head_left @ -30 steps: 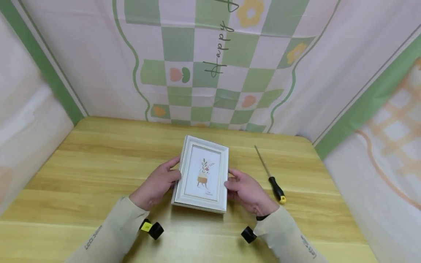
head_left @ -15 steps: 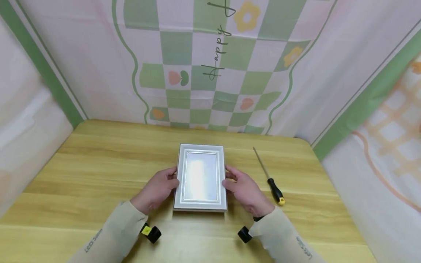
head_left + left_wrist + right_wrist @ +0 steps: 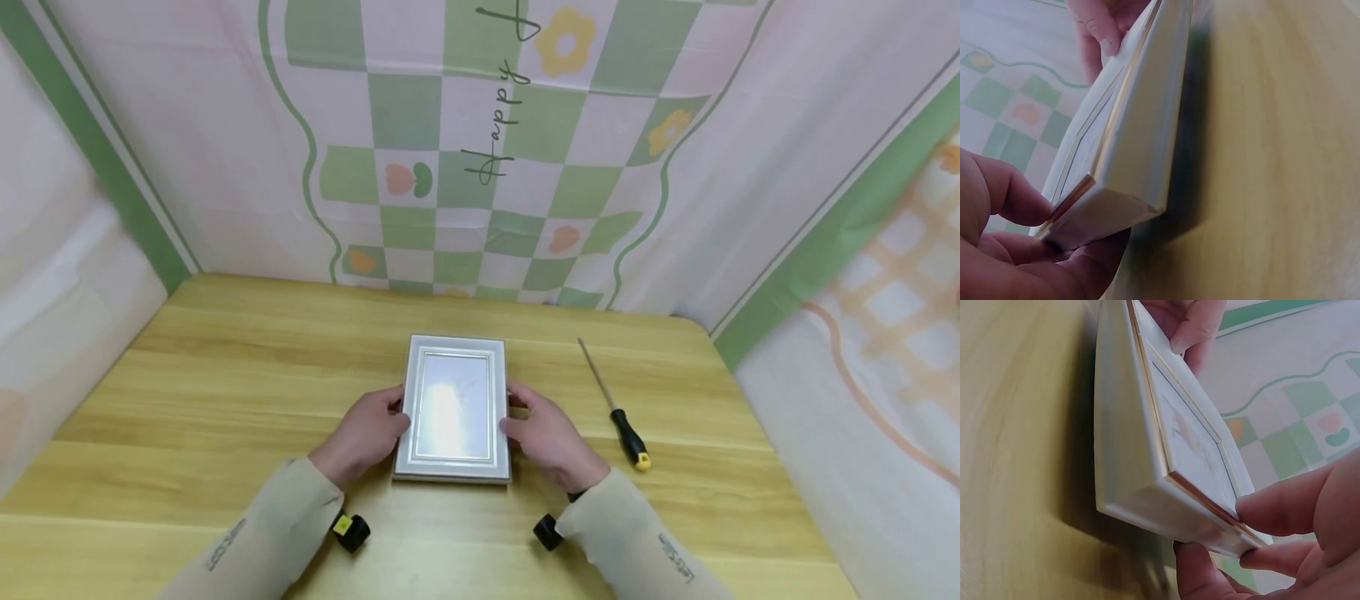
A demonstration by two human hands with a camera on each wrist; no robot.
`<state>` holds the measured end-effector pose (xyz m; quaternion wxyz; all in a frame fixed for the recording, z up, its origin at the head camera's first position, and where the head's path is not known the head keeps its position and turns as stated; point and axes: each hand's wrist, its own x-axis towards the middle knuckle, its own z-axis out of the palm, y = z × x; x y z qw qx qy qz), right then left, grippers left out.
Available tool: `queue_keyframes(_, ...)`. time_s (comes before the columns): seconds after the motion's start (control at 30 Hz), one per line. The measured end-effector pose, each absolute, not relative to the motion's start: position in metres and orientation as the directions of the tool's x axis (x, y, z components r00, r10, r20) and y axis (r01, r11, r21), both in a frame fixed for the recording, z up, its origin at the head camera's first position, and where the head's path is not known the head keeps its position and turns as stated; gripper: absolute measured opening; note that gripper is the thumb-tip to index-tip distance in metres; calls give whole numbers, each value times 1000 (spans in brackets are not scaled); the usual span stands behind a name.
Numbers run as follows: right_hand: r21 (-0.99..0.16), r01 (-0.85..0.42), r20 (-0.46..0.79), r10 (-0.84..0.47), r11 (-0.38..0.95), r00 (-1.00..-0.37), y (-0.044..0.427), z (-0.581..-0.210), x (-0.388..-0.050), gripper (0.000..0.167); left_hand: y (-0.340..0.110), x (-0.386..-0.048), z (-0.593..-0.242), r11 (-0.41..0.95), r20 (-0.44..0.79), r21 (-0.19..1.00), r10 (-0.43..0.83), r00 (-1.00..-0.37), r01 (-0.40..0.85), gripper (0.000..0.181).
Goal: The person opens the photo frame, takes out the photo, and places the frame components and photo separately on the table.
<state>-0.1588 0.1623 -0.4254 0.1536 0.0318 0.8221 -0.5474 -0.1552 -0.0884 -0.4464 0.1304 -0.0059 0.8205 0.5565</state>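
Observation:
A white picture frame (image 3: 452, 471) is held face up between both hands, just above the wooden table. Glare on its glass hides most of the picture in the head view; the right wrist view shows a faint print (image 3: 1191, 434) inside. The left hand (image 3: 366, 433) grips the frame's left side, thumb on the front and fingers at the side and beneath. On the opposite side the right hand (image 3: 551, 437) holds it the same way. Both wrist views show a dark shadow gap between the frame's back and the table.
To the right of the right hand lies a screwdriver (image 3: 617, 408) with a black and yellow handle, its tip pointing away. The wooden table (image 3: 225, 375) ends at a patterned cloth backdrop (image 3: 408, 225); more cloth hangs at both sides.
The picture frame has turned from a slant to nearly straight and come slightly nearer the person, both hands moving with it. Glare now covers the picture. The screwdriver stays put.

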Motion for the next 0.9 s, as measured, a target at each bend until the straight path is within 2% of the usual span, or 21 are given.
queue_keyframes(0.27, -849, 253, -319, -69, 465, -945, 159, -429, -162, 70, -86, -160, -450, 395, -247, 901, 129, -960, -179, 52)
queue_keyframes(0.53, -824, 254, -328, -60, 506, -943, 159, -429, -165, 67, -83, -164, -445, 457, -305, 864, 142, -942, -211, 52)
queue_keyframes(0.9, -812, 220, -308, -79, 540, -948, 161, -432, -168, 67, -83, -161, -440, 531, -289, 833, 175, -941, -156, 53)
